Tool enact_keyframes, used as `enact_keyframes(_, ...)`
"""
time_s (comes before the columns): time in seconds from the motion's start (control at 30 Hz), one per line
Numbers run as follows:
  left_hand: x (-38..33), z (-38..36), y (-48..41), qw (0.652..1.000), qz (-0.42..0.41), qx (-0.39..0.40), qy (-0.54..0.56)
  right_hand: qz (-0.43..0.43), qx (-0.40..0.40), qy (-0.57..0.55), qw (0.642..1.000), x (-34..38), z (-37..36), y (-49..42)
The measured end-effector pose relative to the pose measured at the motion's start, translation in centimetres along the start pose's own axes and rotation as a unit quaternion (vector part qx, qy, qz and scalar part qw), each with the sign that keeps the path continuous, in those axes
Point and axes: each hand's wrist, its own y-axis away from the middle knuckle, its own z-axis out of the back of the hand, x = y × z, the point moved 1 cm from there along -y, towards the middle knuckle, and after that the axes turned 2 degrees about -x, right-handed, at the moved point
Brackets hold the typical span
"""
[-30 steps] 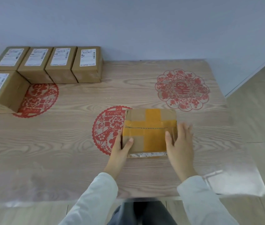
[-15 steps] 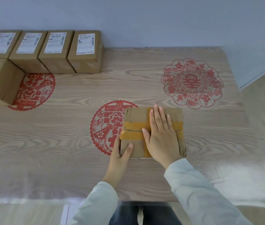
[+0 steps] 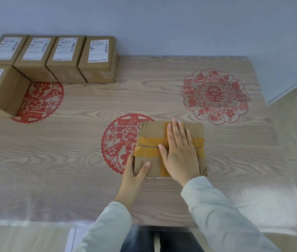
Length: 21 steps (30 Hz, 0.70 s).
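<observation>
– Head view, please: where is the taped box (image 3: pixel 151 130)?

– It lies flat on the counter (image 3: pixel 82 160), at about 5 o'clock from the counter's middle, near the front edge; its 9 o'clock side covers a part of a red paper-cut circle (image 3: pixel 118 140); yellow-brown tape (image 3: pixel 148 152) crosses its top in two directions.

– And the right hand (image 3: pixel 179 154)?

– It is laid flat on the top of the box, palm down; the fingers are straight, close together, and point to 12 o'clock; the thumb is spread toward 9 o'clock and rests on the tape; this hand grasps nothing.

– The left hand (image 3: pixel 135 176)?

– It holds the box at the 7 o'clock corner; the thumb lies on the top; the other fingers go along the 9 o'clock side, where I cannot see them well.

– What else is on the counter?

– Four cardboard boxes (image 3: pixel 67 51) with white labels stand in a row at 10 o'clock, touching each other, against the wall (image 3: pixel 162 24); a fifth labelled box (image 3: pixel 7 91) stands at 9 o'clock, just in front of the row, on the edge of a second red circle (image 3: pixel 42 102); a red flower pattern (image 3: pixel 215 96) is at 2 o'clock, apart from the taped box; both arms wear pale sleeves (image 3: pixel 215 211).
</observation>
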Motion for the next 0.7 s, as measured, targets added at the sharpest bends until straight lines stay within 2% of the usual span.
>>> enact_keyframes(0.07, -0.1, 0.5, 0.2, 0.999, -0.023, 0.019, -0.02, 0.006, 0.001, -0.082, 0.997, -0.6, 1.3, 0.2)
enact_keyframes(0.17, 0.5, 1.7, 0.3, 0.997, -0.043, 0.031, -0.056, -0.012, -0.032, -0.257, 0.966, -1.9, 4.3, 1.9)
enact_keyframes(0.23, 1.1, 2.5, 0.6, 0.994, -0.046, 0.039, -0.086, -0.062, -0.055, -0.35, 0.933, -3.3, 5.3, 4.0)
enact_keyframes(0.3, 1.6, 3.1, 0.9, 0.992, -0.04, 0.058, -0.106, -0.155, -0.032, -0.409, 0.899, -5.1, 4.5, 6.2)
enact_keyframes(0.37, 2.0, 3.2, 1.3, 0.99, -0.032, 0.08, -0.111, -0.22, 0.031, -0.435, 0.873, -6.1, 2.8, 7.8)
enact_keyframes(0.43, 2.3, 3.2, 1.3, 0.991, -0.02, 0.076, -0.106, -0.229, 0.068, -0.449, 0.861, -6.1, 1.3, 8.5)
enact_keyframes(0.57, 1.6, 2.6, 0.8, 0.995, -0.028, 0.03, -0.086, -0.25, 0.034, -0.469, 0.846, -5.3, 0.7, 8.1)
enact_keyframes(0.7, -0.4, 2.0, 0.8, 0.996, -0.05, -0.004, -0.075, -0.273, -0.001, -0.445, 0.853, -5.0, 2.1, 7.1)
